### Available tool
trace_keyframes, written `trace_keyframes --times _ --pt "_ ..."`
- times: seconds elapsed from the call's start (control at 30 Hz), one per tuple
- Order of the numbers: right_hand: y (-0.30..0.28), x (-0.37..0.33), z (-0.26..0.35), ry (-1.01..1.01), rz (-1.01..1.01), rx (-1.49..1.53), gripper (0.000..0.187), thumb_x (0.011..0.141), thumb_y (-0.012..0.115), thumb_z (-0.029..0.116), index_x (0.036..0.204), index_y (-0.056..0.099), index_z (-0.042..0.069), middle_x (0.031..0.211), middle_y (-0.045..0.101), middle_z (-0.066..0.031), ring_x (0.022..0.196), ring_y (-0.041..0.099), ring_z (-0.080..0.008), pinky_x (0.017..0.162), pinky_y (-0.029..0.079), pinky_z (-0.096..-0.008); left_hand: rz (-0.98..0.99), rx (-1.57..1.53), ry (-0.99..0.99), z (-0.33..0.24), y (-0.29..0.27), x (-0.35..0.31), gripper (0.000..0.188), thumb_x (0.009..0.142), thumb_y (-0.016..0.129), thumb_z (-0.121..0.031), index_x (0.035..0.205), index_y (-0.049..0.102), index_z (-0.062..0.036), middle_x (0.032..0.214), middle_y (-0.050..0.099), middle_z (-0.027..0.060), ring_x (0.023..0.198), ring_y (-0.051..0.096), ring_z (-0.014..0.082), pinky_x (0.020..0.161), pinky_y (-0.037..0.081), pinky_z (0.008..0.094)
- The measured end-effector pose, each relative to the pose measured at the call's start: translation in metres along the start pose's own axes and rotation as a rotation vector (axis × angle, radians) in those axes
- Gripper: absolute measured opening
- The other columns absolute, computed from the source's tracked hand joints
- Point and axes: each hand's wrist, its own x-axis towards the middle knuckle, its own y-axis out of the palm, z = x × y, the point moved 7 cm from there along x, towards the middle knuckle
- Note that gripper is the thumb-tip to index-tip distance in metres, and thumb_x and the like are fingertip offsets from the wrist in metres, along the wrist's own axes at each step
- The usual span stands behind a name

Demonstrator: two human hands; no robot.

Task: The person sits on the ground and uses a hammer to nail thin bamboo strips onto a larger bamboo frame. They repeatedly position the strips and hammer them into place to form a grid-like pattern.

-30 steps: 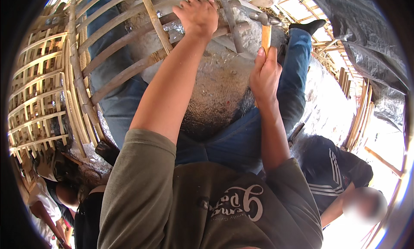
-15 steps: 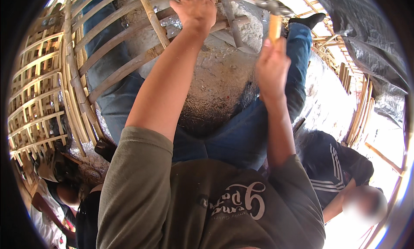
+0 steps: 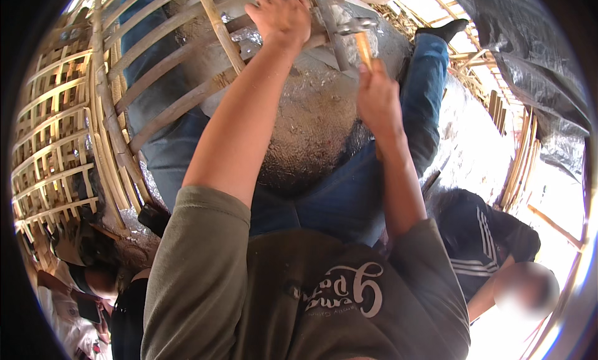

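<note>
My left hand (image 3: 283,16) bears down on the far part of a lattice of curved wooden slats (image 3: 187,104), its fingers bent over a slat and partly hidden. A short dark crosspiece (image 3: 330,29) lies across the slats just right of that hand. In my right hand (image 3: 380,98) is a hammer with a yellowish wooden handle (image 3: 364,48). The metal hammer head (image 3: 356,26) is beside the crosspiece; whether it touches cannot be made out. No nail can be seen.
Beneath the slats, between my legs in blue jeans (image 3: 423,98), is a worn, rounded grey-brown surface (image 3: 311,123). A woven bamboo panel (image 3: 56,129) stands left. Black plastic sheeting (image 3: 529,54) hangs right. A person in a dark striped shirt (image 3: 473,235) sits close on the right; others are at lower left.
The hammer and my right hand have moved left and slightly down, bringing the hammer head beside the crosspiece. My left hand stays almost in place.
</note>
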Motion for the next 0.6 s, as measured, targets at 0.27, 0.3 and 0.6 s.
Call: trace_keyframes --times 0.27,0.3,0.6 --pt "-0.002 0.009 0.001 0.037 -0.03 -0.013 0.026 0.105 0.047 0.023 0.098 0.055 -0.001 0.063 0.063 -0.0199 0.055 0.067 -0.035 0.048 0.053 -0.0488 -0.008 0.075 0.001 0.006 0.008 0.005 0.054 0.107 0.026 -0.037 0.142 0.052 -0.0045 0.151 0.047 0.0176 0.141 0.041 0.0357 0.114 0.029 0.0559" --pt "-0.02 0.004 -0.001 0.048 -0.067 0.041 0.025 0.105 0.048 0.022 0.096 0.055 -0.001 0.064 0.063 -0.022 0.057 0.067 -0.0381 0.05 0.053 -0.0495 0.001 -0.04 -0.048 0.005 0.008 0.007 0.055 0.107 0.026 -0.037 0.144 0.05 -0.0037 0.154 0.044 0.0179 0.143 0.038 0.0366 0.116 0.028 0.0566" --pt "-0.015 -0.002 -0.006 0.094 -0.02 0.06 0.024 0.105 0.047 0.022 0.101 0.048 -0.002 0.069 0.062 -0.0291 0.068 0.067 -0.0475 0.053 0.05 -0.0545 -0.035 -0.045 0.007 0.006 -0.002 0.009 0.054 0.107 0.029 -0.036 0.143 0.052 -0.0028 0.154 0.044 0.0179 0.141 0.041 0.0371 0.116 0.028 0.0564"
